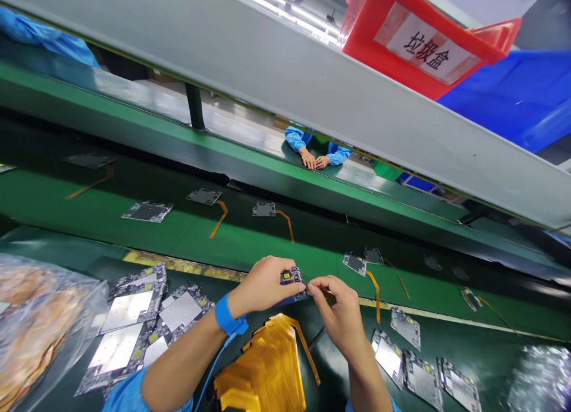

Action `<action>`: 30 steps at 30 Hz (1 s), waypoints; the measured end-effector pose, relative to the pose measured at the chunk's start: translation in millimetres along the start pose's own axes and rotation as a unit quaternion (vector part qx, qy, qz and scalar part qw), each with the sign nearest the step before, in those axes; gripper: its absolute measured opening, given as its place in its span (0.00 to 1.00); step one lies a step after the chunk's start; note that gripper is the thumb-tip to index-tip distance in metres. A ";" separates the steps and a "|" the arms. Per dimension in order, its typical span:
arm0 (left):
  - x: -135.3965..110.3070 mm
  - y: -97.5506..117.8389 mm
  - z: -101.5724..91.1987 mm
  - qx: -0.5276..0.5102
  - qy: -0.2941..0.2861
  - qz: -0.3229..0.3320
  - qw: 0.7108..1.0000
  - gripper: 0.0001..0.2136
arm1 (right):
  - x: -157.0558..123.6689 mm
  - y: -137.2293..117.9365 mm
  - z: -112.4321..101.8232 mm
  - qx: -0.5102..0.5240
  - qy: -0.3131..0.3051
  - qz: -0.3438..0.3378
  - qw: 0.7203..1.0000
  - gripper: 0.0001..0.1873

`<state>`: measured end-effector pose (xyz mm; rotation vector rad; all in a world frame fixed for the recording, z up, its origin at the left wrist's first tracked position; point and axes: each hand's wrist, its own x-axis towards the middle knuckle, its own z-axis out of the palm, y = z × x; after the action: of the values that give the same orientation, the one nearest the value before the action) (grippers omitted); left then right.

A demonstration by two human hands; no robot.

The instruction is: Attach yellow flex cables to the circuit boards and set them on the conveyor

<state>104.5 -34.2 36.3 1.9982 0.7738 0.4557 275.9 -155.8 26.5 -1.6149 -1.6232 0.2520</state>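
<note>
My left hand (263, 283) is closed around a small circuit board (292, 277), held just above the near edge of the green conveyor belt (187, 227). My right hand (339, 308) pinches at the board's right side, fingertips pressed together on something thin I cannot make out. A blue wrist strap (226, 317) with a cord sits on my left wrist. Right below both hands lies a pile of orange flex cables (267, 370).
Stacked boards (134, 320) lie at my left, several more (419, 364) at my right. A clear bag (35, 317) of orange parts sits far left. Boards with orange cables ride the belt. Another person's hands (314, 159) rest across the line. A red bin (414, 37) sits on the shelf above.
</note>
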 end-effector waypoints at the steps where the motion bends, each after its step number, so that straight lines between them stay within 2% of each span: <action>1: -0.1 0.1 0.3 0.002 0.003 0.001 1.000 0.13 | 0.0 0.4 0.0 0.005 0.000 0.005 1.000 0.08; 3: -0.1 0.7 0.6 0.005 0.006 0.004 1.000 0.14 | -0.2 1.0 -0.1 0.020 0.005 0.016 1.000 0.06; 5: -0.2 2.0 0.6 0.006 0.005 0.004 1.000 0.14 | -0.3 1.0 -0.7 0.041 0.007 0.027 0.999 0.08; 8: -0.5 4.0 0.0 0.008 0.001 -0.003 1.000 0.14 | -0.1 -0.5 -2.3 0.058 -0.029 0.030 0.997 0.14; 11: -0.9 5.2 -0.4 0.010 -0.002 -0.006 1.000 0.14 | 0.5 -2.8 -3.5 0.056 -0.061 0.029 0.996 0.16; 30: 0.1 4.6 -0.9 0.035 -0.015 -0.002 0.999 0.16 | 1.6 -5.1 2.0 0.119 -0.054 0.039 0.991 0.17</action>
<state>105.6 -35.4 40.8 2.0641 0.7853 0.4003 271.0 -154.4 29.1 -1.5044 -1.5464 0.5613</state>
